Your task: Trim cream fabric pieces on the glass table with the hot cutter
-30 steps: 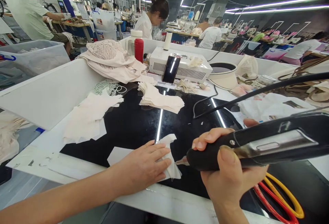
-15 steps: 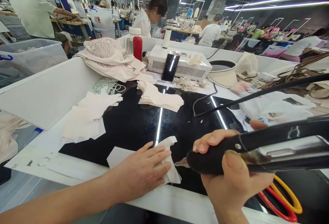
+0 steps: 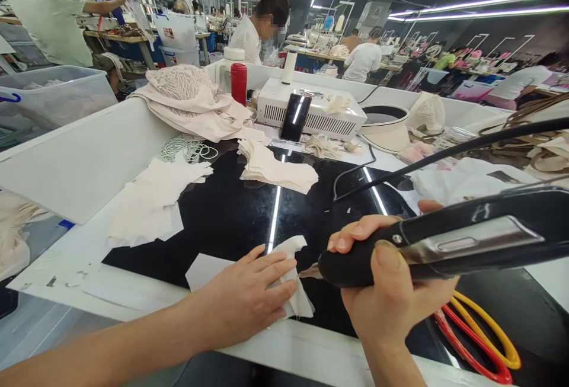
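nudged toward the flat, spread left hand (image 3: 253, 295) since the earlier frame, the black tool (image 3: 349, 265) is clenched in the right hand (image 3: 395, 298). i see cream cloth (image 3: 303, 299) under the left fingers on the black tabletop (image 3: 222, 209); probably light and limp, best pinned near its edge, clear of the tip (image 3: 311, 271).

The cloth piece (image 3: 299, 303) looks matt; black tabletop (image 3: 217, 209), glossy, perhaps glass.
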A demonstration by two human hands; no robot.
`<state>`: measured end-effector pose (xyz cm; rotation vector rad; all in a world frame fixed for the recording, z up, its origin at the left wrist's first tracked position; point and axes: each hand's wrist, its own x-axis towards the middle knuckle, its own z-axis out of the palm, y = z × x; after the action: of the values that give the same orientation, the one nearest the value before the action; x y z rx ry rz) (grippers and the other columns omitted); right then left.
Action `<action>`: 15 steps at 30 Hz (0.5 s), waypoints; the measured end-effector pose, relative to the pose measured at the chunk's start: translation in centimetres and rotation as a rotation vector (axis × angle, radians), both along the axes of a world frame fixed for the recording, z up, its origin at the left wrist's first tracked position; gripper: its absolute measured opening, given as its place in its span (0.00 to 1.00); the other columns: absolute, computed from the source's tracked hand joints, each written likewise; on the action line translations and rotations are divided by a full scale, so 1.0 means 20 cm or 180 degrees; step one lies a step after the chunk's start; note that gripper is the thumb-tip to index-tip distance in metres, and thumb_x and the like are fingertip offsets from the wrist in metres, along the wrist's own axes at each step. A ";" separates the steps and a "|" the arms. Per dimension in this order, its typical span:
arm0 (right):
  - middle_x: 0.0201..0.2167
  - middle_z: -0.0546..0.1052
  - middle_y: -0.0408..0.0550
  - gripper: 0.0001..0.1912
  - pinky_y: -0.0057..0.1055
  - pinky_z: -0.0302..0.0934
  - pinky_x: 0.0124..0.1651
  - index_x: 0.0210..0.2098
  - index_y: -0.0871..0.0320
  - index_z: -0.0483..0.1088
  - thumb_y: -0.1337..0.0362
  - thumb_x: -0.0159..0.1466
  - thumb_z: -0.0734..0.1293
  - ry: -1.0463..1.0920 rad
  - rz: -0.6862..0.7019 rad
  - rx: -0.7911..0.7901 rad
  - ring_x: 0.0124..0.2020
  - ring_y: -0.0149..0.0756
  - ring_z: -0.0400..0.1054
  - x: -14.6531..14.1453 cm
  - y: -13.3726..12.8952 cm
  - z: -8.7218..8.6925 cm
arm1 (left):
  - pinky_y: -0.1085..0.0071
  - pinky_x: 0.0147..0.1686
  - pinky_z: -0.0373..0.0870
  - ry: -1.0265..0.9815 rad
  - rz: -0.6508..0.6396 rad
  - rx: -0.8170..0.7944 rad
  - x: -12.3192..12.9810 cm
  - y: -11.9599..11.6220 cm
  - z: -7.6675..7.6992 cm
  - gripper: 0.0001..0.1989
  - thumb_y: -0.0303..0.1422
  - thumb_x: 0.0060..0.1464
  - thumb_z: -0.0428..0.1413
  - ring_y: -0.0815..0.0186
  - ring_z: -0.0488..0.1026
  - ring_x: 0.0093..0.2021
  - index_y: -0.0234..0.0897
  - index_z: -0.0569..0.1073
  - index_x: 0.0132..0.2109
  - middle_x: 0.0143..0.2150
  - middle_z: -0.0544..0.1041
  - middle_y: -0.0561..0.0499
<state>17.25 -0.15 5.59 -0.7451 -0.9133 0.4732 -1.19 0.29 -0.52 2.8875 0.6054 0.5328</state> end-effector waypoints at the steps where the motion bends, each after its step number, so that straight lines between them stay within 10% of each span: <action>1: 0.28 0.78 0.37 0.26 0.35 0.69 0.25 0.55 0.49 0.68 0.65 0.60 0.76 0.0033 -0.0019 0.0052 0.21 0.33 0.70 0.00 0.01 0.00 | 0.55 0.69 0.64 -0.0003 -0.0005 -0.0009 0.00 0.00 0.00 0.13 0.35 0.71 0.57 0.55 0.69 0.68 0.36 0.73 0.58 0.67 0.73 0.41; 15: 0.29 0.78 0.36 0.28 0.35 0.71 0.27 0.57 0.50 0.64 0.64 0.61 0.76 -0.0034 -0.0007 -0.0017 0.22 0.32 0.70 -0.01 0.02 -0.01 | 0.56 0.66 0.70 0.0017 0.0063 0.0049 0.00 0.00 0.02 0.14 0.32 0.74 0.52 0.55 0.72 0.65 0.31 0.72 0.60 0.64 0.75 0.39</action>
<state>16.96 0.20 5.42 -0.7542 -0.9215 0.4702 -1.19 0.31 -0.13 2.9012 0.6342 0.5348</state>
